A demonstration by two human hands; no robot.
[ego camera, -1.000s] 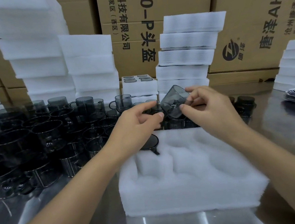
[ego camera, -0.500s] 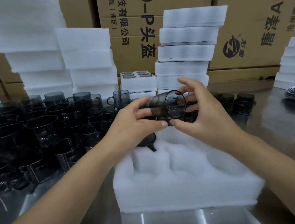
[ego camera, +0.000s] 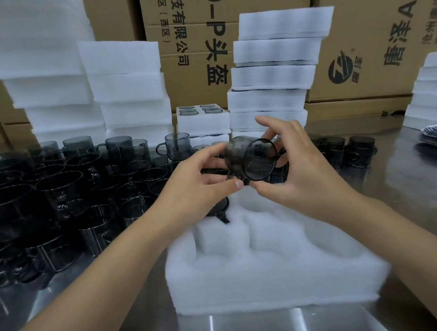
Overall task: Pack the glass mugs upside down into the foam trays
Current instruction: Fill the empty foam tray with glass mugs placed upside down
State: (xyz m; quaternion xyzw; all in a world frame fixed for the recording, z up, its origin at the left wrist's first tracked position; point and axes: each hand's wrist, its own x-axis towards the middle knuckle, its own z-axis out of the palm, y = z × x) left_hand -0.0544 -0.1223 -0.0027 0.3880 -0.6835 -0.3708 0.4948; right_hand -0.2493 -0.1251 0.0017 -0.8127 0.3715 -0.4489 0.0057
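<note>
A smoky grey glass mug (ego camera: 251, 158) is held on its side above the far edge of the white foam tray (ego camera: 274, 274), its round end turned toward me. My left hand (ego camera: 200, 182) grips it from the left and my right hand (ego camera: 299, 168) pinches it from the right, thumbs nearly meeting under it. One mug (ego camera: 217, 209) sits upside down in the tray's far left pocket, partly hidden by my left hand. The tray's other pockets hold nothing.
Several grey mugs (ego camera: 56, 195) crowd the steel table to the left, with more mugs (ego camera: 348, 148) behind the tray on the right. Stacks of foam trays (ego camera: 272, 68) and cardboard boxes (ego camera: 384, 19) line the back. A packed tray (ego camera: 202, 116) sits at the rear centre.
Both hands have turned the mug from tilted to lying on its side with its round end toward me. It stays above the tray's far edge.
</note>
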